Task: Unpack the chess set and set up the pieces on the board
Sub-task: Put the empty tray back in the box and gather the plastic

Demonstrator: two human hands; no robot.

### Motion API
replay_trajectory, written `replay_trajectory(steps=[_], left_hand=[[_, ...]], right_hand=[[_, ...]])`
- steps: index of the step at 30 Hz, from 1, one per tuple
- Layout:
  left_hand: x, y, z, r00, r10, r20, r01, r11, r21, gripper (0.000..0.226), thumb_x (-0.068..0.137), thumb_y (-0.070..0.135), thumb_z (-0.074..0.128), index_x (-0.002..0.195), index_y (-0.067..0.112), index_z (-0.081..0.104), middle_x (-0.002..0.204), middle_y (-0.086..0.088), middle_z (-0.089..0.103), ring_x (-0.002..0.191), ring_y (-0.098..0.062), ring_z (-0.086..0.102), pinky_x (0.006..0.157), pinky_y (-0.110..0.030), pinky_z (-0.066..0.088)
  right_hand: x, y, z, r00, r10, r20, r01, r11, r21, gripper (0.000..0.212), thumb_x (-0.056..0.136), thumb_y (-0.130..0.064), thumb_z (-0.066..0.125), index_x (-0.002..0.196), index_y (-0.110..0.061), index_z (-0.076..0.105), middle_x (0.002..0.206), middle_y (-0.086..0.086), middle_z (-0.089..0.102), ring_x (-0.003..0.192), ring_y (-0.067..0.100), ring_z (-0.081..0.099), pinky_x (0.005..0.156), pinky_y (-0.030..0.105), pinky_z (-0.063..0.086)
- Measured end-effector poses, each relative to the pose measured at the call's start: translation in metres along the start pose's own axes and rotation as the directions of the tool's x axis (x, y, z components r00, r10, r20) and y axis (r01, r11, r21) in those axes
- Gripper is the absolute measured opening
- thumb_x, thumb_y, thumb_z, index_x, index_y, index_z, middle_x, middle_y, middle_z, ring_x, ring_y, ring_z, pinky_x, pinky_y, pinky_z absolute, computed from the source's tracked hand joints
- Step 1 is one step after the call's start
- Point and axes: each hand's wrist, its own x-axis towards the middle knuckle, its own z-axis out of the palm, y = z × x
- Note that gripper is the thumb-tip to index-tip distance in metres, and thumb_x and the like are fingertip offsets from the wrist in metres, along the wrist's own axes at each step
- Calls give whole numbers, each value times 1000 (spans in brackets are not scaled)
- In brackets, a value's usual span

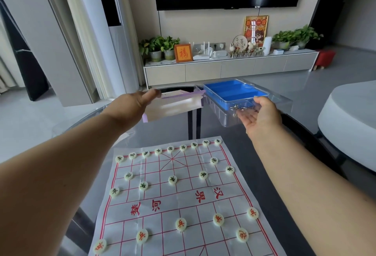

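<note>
Packaging is in both of my hands, so I judge the unpacking and most of the placing as done; this step is to put the wrapping aside.

My left hand (130, 107) grips the pale cardboard box (173, 107), thumb on top; the other fingers are hidden under it. Just right of it is the clear plastic case (284, 101) with its blue tray (234, 90). The tray has three compartments and all look empty. My right hand (262, 117) carries the case from below, palm up, with the thumb curled on the near edge.

Next, I think both things must go down on the glass table (162, 129), well apart from the board (173, 204), so that no piece is pushed.

The board lies below my hands. I count sixteen black-lettered pieces (172, 180): nine in the far row, two behind it, five in front. Of the red-lettered pieces (180, 224) I count six; the rest would be under the picture's edge, I cannot tell.
</note>
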Motion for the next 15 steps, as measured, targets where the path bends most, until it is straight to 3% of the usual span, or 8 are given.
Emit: replay_trajectory(steps=[3,9,11,15], left_hand=[[-1,1,-3,998,55,-12,-54,993,109,59,84,-4,46,135,25,44,112,-12,57,74,-25,47,66,-26,34],[-1,7,2,991,135,-25,-131,984,118,59,77,-10,50,127,21,55,116,-16,55,77,-37,59,64,-30,38],[4,7,4,998,68,-8,-67,993,98,49,77,-9,49,118,16,60,119,-11,53,84,-36,60,65,-31,43],[14,9,6,979,-197,-44,194,979,-65,26,87,3,47,103,11,66,115,-7,53,93,-33,58,79,-34,48]], right_hand=[[0,2,-3,1000,8,-27,-9,1000,-20,10,87,-20,61,89,-10,59,96,11,61,87,22,65,70,32,58],[-5,-6,-10,998,-29,-58,27,999,-47,11,86,-21,61,90,-10,60,95,10,60,81,19,63,67,30,57],[-7,-9,-13,998,-38,-58,35,998,-48,16,86,-21,61,96,-9,61,97,10,59,81,18,63,65,30,57],[-14,-12,-13,999,-34,-42,31,998,-61,20,85,-21,62,100,-9,62,99,12,61,85,21,64,61,30,56]])
